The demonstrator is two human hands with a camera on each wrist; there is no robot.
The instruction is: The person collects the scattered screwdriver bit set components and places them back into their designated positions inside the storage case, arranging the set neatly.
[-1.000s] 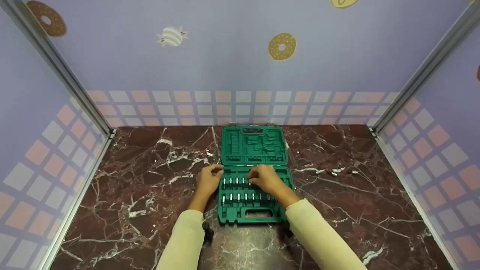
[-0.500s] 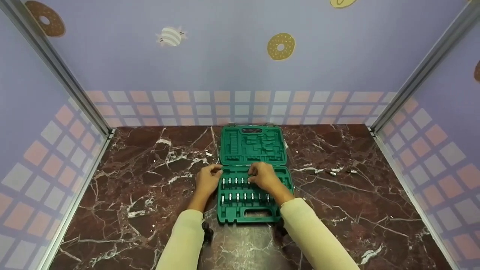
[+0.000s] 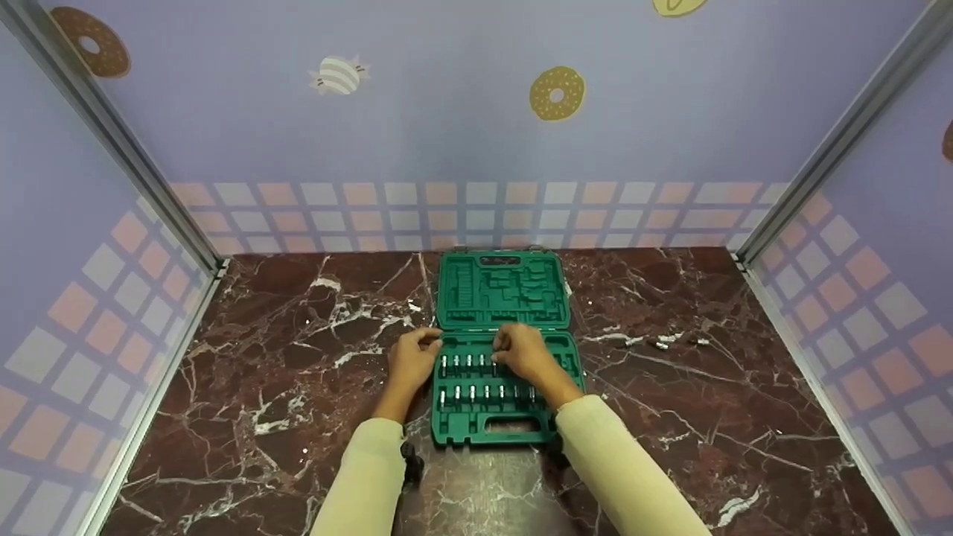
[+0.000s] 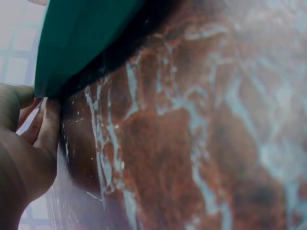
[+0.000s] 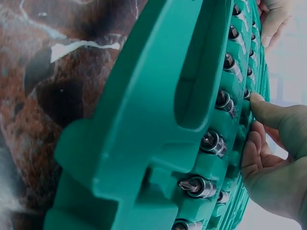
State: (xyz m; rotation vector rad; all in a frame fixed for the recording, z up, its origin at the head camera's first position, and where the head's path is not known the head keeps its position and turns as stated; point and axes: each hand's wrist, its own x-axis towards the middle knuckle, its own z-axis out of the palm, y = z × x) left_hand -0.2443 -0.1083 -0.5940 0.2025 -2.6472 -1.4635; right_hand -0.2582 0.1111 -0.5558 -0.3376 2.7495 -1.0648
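Observation:
A green plastic tool case [image 3: 456, 426] lies unfolded on the marbled tabletop. Two rows of silver bit sockets [image 3: 472, 394] with dark tips sit in its tray. At the upper row, my right hand [image 3: 525, 353] pinches one bit socket [image 5: 247, 94] between thumb and fingers; that socket is partly covered by the fingertips. My left hand [image 3: 412, 362] is at the case's left side near the hinge, its thumb and fairly straight fingers [image 4: 49, 125] touching the case edge.
The case lid [image 3: 504, 286], with moulded recesses, lies back toward the patterned wall [image 3: 476, 134]. Several small metal pieces [image 3: 663, 345] lie loose on the marbled table [image 3: 670, 417], right of the case. Metal-framed side panels bound the table left and right.
My right hand and forearm have shifted slightly left over the upper row, with fingers staying at the same socket. The left hand stays in place at the case edge.

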